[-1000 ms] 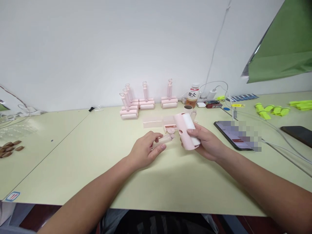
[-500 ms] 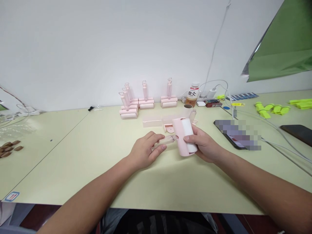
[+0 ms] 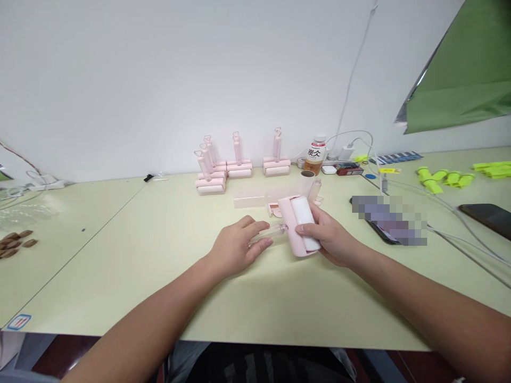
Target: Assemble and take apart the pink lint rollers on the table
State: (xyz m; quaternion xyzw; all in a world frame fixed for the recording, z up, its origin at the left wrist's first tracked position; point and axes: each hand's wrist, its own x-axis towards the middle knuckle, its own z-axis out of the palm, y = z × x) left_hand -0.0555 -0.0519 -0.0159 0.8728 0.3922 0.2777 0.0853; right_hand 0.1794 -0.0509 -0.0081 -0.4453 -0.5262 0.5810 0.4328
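Note:
My left hand [image 3: 235, 249] is closed around a clear pink handle [image 3: 272, 232], whose tip meets the side of a pink roller head [image 3: 297, 226]. That head, with a white roll in it, is gripped by my right hand [image 3: 329, 235] just above the table. Loose pink parts [image 3: 273, 209] and a pale pink flat cover [image 3: 249, 202] lie right behind both hands.
Several assembled pink rollers [image 3: 238, 166] stand upright near the wall. A drink bottle [image 3: 315, 156], a small tape roll [image 3: 307, 175], a phone [image 3: 388, 221], cables [image 3: 459, 229] and yellow-green pieces [image 3: 443, 180] lie to the right. Brown bits [image 3: 16, 242] lie at the left edge.
My right hand has brought the roller head leftward and down until the handle tip meets its side. My left hand has hardly moved.

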